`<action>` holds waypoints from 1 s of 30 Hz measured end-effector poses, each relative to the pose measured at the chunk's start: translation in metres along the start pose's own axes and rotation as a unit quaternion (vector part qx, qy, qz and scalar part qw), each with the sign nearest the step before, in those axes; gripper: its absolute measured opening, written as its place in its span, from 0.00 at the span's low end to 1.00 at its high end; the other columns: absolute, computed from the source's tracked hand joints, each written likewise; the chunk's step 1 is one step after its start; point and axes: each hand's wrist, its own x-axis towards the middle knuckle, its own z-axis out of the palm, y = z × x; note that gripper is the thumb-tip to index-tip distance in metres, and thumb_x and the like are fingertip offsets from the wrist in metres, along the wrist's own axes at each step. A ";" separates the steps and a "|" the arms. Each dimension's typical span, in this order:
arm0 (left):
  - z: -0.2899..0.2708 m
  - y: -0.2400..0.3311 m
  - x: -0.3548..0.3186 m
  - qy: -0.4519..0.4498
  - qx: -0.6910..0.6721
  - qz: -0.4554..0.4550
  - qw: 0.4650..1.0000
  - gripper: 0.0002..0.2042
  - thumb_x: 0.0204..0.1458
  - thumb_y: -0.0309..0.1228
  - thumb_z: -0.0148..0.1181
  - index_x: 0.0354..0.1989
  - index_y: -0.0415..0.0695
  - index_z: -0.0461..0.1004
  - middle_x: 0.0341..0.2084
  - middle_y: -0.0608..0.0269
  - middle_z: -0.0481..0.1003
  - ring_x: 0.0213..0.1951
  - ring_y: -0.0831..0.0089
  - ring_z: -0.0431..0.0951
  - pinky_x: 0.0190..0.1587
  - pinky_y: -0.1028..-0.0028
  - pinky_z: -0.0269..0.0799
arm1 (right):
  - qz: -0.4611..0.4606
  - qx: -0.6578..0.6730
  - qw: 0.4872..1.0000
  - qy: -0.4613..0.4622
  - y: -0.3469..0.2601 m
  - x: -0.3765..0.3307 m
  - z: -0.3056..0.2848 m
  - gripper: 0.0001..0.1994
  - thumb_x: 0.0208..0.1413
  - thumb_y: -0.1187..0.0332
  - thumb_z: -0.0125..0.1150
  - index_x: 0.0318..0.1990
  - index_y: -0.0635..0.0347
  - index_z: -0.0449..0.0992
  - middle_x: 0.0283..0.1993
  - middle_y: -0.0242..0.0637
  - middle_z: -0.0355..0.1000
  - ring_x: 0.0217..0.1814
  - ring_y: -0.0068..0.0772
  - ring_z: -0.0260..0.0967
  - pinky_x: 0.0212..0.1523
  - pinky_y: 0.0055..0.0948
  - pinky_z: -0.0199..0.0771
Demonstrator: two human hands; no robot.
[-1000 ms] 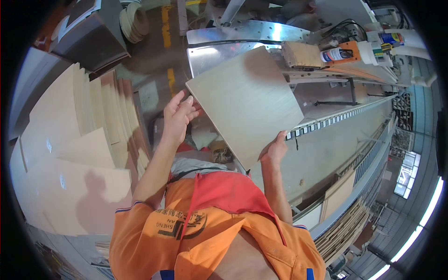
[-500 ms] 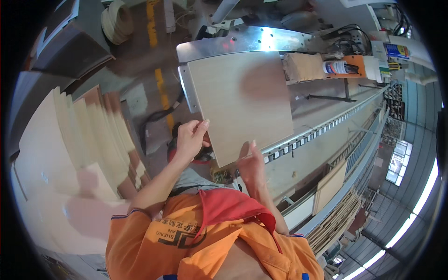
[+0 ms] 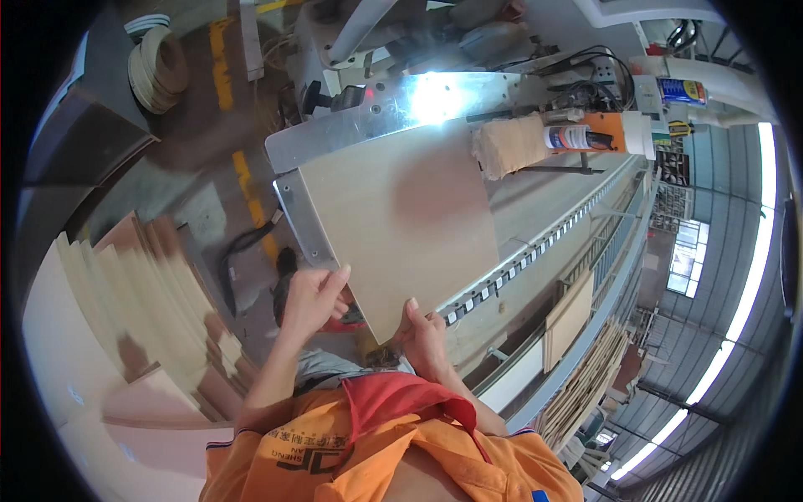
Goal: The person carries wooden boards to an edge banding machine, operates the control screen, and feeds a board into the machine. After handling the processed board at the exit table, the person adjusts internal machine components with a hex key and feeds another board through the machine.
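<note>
**pale board lies on the machine bed, both our hands at its near edge**

we see a pale wooden board (image 3: 397, 222) lying flat on the metal machine table (image 3: 294, 219), its far edge up against the shiny steel guard (image 3: 368, 117) at about twelve o'clock. the near corner of the board hangs past the table toward us, at about six o'clock from the board's middle.

our left hand (image 3: 308, 299) sits at seven o'clock from the board's middle. its fingers are loosely curled and the fingertips (image 3: 341, 274) touch the board's near left edge; the hand is not wrapped round anything, and we cannot tell whether the thumb bears on the underside.

our right hand (image 3: 425, 336) is at six o'clock, just under the near corner. the thumb rests on top of the board and the rest of the hand is below, so it pinches the corner lightly, half closed.

at two o'clock from the board, a tan cloth pad (image 3: 508, 144) lies on the table, touching an orange and white bottle (image 3: 585, 136) laid on its side. a toothed feed rail (image 3: 535, 251) runs along the board's right side from five o'clock up toward two. at nine o'clock, well apart, a fanned stack of pale panels (image 3: 125, 301) stands on the floor. a coil of pale edge strip (image 3: 157, 67) lies at eleven o'clock. our orange shirt (image 3: 360, 452) fills the lower edge.
</note>
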 end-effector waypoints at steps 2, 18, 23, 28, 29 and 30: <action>-0.010 0.027 -0.002 -0.025 0.099 -0.090 0.991 0.22 0.59 0.43 0.57 0.29 0.31 0.77 0.17 0.56 0.77 0.16 0.75 0.76 0.17 0.79 0.69 | 0.000 -0.013 1.000 0.002 0.001 0.007 -0.006 0.14 0.63 0.62 0.58 0.42 0.67 0.71 0.34 0.37 0.74 0.32 0.30 0.74 0.31 0.31 0.76; -0.067 0.073 0.101 0.295 -0.107 0.209 0.926 0.11 0.60 0.37 0.59 0.36 0.40 0.76 0.24 0.71 0.74 0.24 0.85 0.70 0.26 0.84 0.64 | -0.038 0.007 0.997 0.065 -0.014 0.040 -0.018 0.14 0.62 0.65 0.58 0.44 0.69 0.70 0.39 0.41 0.75 0.39 0.34 0.76 0.41 0.35 0.77; -0.069 0.071 0.114 0.276 -0.093 0.220 0.931 0.10 0.59 0.37 0.61 0.36 0.42 0.76 0.24 0.72 0.74 0.25 0.86 0.69 0.28 0.83 0.62 | -0.045 0.014 0.992 0.115 -0.029 0.040 -0.005 0.13 0.62 0.64 0.59 0.42 0.68 0.70 0.35 0.40 0.75 0.33 0.31 0.76 0.30 0.31 0.76; -0.064 0.079 0.120 0.269 -0.097 0.207 0.936 0.11 0.59 0.37 0.60 0.36 0.41 0.74 0.23 0.75 0.71 0.24 0.88 0.66 0.26 0.83 0.58 | -0.054 -0.034 0.994 0.090 -0.026 0.058 -0.038 0.15 0.63 0.65 0.57 0.49 0.69 0.68 0.46 0.40 0.74 0.48 0.32 0.75 0.51 0.32 0.76; -0.062 0.079 0.123 0.268 -0.097 0.207 0.936 0.11 0.59 0.37 0.60 0.36 0.41 0.74 0.23 0.75 0.71 0.24 0.88 0.66 0.26 0.83 0.58 | -0.054 -0.034 0.994 0.091 -0.028 0.059 -0.036 0.15 0.63 0.65 0.57 0.49 0.69 0.68 0.46 0.40 0.74 0.48 0.32 0.75 0.51 0.32 0.76; -0.060 0.078 0.126 0.273 -0.067 0.235 0.931 0.11 0.60 0.37 0.60 0.37 0.40 0.74 0.24 0.75 0.71 0.25 0.88 0.66 0.27 0.84 0.59 | -0.057 -0.025 0.995 0.078 -0.030 0.058 -0.033 0.16 0.63 0.65 0.57 0.50 0.69 0.68 0.47 0.40 0.74 0.49 0.32 0.75 0.52 0.31 0.75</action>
